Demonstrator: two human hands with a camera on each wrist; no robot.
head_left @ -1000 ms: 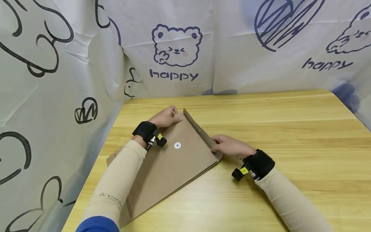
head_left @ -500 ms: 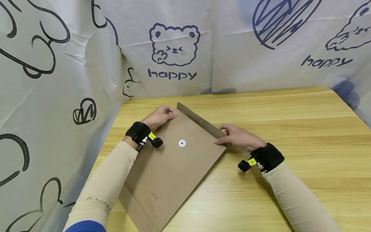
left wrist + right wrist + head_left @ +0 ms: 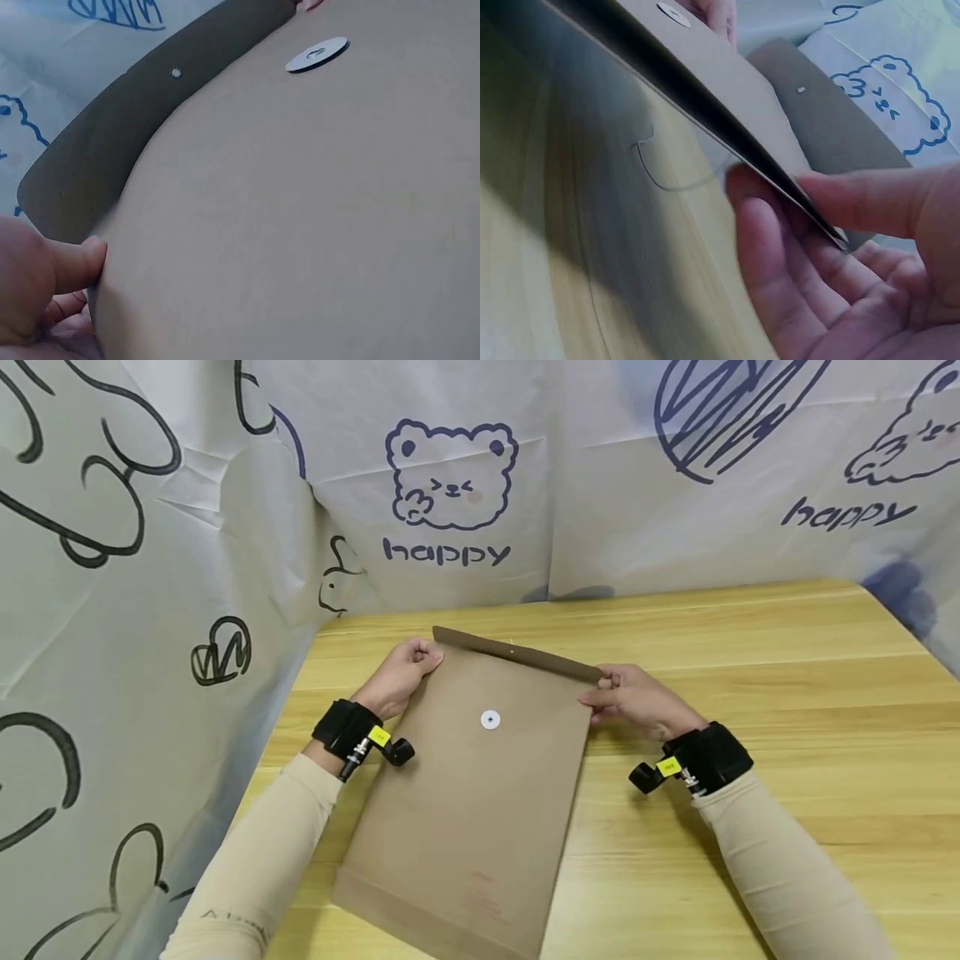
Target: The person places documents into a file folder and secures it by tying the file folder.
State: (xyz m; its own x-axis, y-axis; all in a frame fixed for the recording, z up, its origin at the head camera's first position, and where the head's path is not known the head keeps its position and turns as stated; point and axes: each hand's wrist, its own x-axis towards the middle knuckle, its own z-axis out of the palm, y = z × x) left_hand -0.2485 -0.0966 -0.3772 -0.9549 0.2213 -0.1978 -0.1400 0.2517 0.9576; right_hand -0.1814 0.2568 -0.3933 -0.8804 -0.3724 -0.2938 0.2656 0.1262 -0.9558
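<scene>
A brown kraft paper document envelope (image 3: 465, 793) lies at a slight tilt in the head view, its flap (image 3: 517, 653) standing up along the far edge. My left hand (image 3: 401, 672) pinches the far left corner between thumb and fingers. At the far right corner my right hand (image 3: 637, 700) grips the side edge, thumb on top and fingers beneath. A white button disc (image 3: 490, 720) sits below the flap. In the right wrist view the envelope's side is lifted off the table, and a thin string (image 3: 667, 187) hangs beneath it.
The wooden table (image 3: 750, 693) extends to the right of the envelope. White cloth with drawn bears and the word happy hangs behind the table (image 3: 457, 577) and along its left side. Faint red print (image 3: 483, 897) marks the envelope's near end.
The envelope has turned from a steep diagonal to nearly straight, its near end swinging right. My right hand has moved away from me and rightward; the left has shifted slightly left.
</scene>
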